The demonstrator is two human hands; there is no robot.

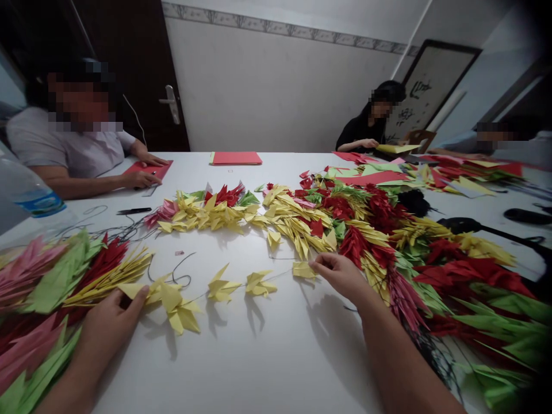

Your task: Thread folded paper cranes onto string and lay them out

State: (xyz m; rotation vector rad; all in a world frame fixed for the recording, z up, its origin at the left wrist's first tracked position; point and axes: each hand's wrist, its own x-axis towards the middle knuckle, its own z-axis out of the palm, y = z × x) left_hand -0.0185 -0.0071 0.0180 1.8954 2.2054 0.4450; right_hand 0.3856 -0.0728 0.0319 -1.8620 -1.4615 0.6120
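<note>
Looking down from the head view, we see a yellow folded-paper strand (pixel 219 286) threaded on dark cord and lying on the white worktop (pixel 276 368), its long axis rising slightly toward the right. Our hands are well apart, one at each end of it. The right hand (pixel 340 273) pinches the yellow end piece (pixel 304 270), while the left hand (pixel 110 333) lies against the strand's other end; we cannot tell whether it grips. Heaps of red, yellow, green and pink folded paper (pixel 297 224) curve around the strand, beyond and to its right, with another heap (pixel 56 282) beside the left hand. Farther off, a co-worker's hands (pixel 140 172) rest on a red paper sheet (pixel 149 169).
</note>
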